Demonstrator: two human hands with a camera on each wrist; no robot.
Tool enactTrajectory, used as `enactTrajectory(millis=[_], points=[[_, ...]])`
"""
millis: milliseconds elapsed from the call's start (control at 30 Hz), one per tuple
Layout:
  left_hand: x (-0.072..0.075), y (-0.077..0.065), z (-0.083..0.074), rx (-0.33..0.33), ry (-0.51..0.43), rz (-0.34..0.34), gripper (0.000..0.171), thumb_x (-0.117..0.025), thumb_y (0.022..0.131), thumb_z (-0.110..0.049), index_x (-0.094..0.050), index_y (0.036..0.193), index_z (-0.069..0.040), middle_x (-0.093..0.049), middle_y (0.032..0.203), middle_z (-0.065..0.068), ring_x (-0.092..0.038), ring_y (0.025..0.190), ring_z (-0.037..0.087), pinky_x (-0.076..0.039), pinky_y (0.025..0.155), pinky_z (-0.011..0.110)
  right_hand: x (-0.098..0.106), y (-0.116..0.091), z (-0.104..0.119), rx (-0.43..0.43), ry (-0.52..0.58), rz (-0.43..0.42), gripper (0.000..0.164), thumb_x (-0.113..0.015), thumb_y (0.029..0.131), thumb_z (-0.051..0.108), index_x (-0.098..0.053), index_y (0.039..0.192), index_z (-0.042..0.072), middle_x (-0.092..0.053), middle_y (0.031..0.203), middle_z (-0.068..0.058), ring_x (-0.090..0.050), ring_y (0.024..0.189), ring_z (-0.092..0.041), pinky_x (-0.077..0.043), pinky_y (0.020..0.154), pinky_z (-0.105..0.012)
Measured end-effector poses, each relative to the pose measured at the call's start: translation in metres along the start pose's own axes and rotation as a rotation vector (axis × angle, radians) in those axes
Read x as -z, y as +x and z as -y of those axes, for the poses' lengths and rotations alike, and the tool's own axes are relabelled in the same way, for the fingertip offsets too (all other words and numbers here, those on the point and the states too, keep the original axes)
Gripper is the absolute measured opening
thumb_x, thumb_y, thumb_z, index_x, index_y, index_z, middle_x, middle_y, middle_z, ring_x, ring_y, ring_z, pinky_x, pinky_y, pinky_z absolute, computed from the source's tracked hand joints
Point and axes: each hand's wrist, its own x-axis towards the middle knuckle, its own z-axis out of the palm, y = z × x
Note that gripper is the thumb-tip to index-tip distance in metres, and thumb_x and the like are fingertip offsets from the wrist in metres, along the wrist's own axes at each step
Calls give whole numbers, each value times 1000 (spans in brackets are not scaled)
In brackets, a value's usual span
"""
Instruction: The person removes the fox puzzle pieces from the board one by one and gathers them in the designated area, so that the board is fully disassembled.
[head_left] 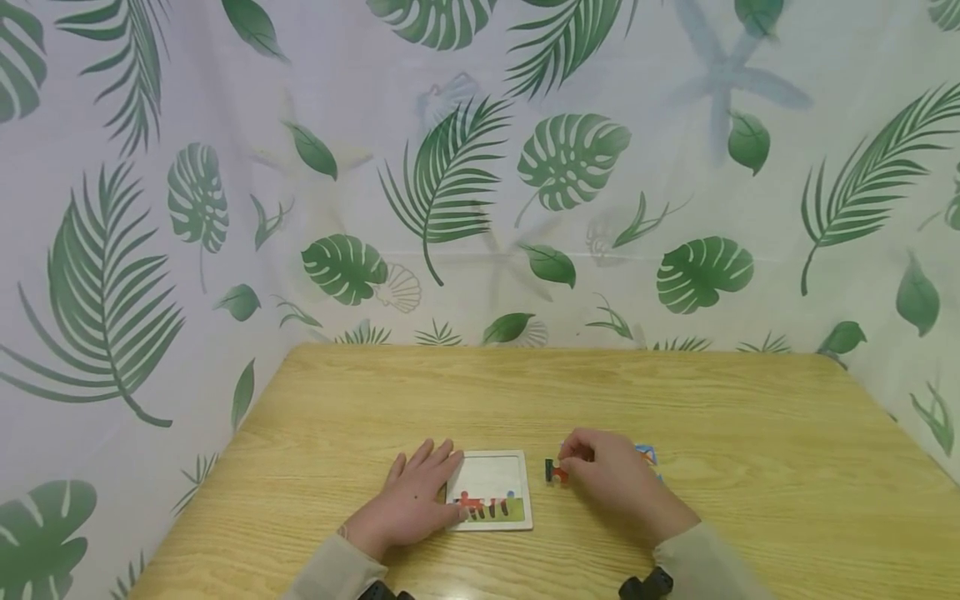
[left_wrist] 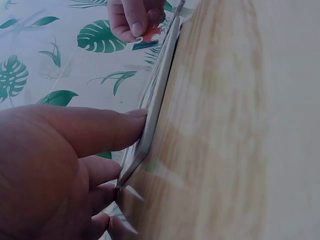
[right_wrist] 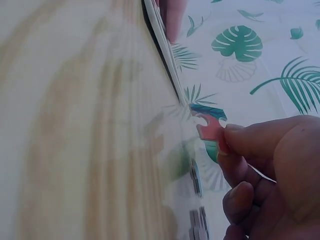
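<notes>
A jigsaw puzzle piece (right_wrist: pixel 212 128), red with a dark blue-green edge, is pinched between the thumb and fingers of my right hand (head_left: pixel 611 479), lifted off the table just right of the puzzle board. My left hand (head_left: pixel 420 500) rests with fingers spread on the left side of the white-framed puzzle board (head_left: pixel 486 475), its thumb at the lower left over the frame. Along the board's bottom lies a row of joined pieces (head_left: pixel 491 507) in red, black and green; the upper part shows a pale bare base. In the left wrist view, the thumb lies along the board's edge.
Colourful loose puzzle pieces (head_left: pixel 647 454) lie on the table beyond my right hand and are partly hidden by it. In the right wrist view, several stacked or overlapping pieces (right_wrist: pixel 199 222) sit below the held one. A leaf-patterned cloth (head_left: pixel 480 208) hangs behind the wooden table (head_left: pixel 360 392).
</notes>
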Motion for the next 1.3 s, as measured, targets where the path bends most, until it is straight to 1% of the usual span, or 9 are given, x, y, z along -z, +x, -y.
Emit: enactTrajectory(millis=[233, 400, 567, 833, 1033, 1167, 1300], points=[[-1, 1, 1, -1, -16, 3, 77, -68, 95, -37, -36, 157, -5, -23, 165, 16, -10, 153, 40, 0, 116, 67, 10, -3, -12, 8, -26, 27, 9, -66, 97, 15, -67, 89, 18, -66, 78, 10, -56, 72, -14, -47, 69, -34], [-1, 0, 1, -5, -22, 2, 78, -68, 95, -38, -36, 157, -4, -22, 165, 16, -9, 153, 40, 0, 116, 67, 15, -4, -14, 17, -67, 25, 7, -67, 97, 13, -68, 91, 16, -63, 78, 8, -53, 70, -13, -46, 65, -33], [-1, 0, 1, -1, -14, -3, 78, -68, 95, -38, -36, 157, -5, -23, 165, 16, -10, 153, 40, -1, 116, 67, 13, -1, -16, 12, -115, 22, 10, -69, 95, 12, -68, 88, 18, -61, 74, 8, -51, 67, -13, -44, 64, -32], [-1, -1, 1, -10, -12, -2, 77, -68, 95, -38, -36, 157, -5, -23, 165, 16, -10, 152, 40, -1, 115, 68, 9, 0, -19, 46, -192, 27, 17, -69, 95, 12, -66, 81, 22, -58, 70, 10, -50, 63, -11, -43, 61, -31], [0, -2, 0, -11, -15, 2, 78, -69, 95, -38, -36, 157, -4, -24, 165, 16, -10, 152, 40, -1, 115, 68, 7, -1, -18, 36, -214, 8, 16, -70, 94, 13, -66, 81, 21, -57, 71, 9, -50, 63, -12, -43, 61, -32], [0, -2, 0, -8, -16, 3, 79, -69, 94, -39, -37, 157, -4, -24, 165, 16, -11, 152, 40, -2, 115, 68, 8, -3, -16, 23, -223, 11, 16, -70, 94, 15, -66, 81, 22, -56, 70, 9, -49, 63, -12, -42, 61, -32], [0, -2, -1, -6, -22, 3, 79, -69, 94, -38, -37, 157, -4, -24, 165, 16, -11, 152, 40, -2, 115, 68, 8, -5, -15, 30, -227, 20, 16, -70, 95, 14, -66, 81, 21, -56, 70, 8, -49, 63, -12, -42, 61, -32]])
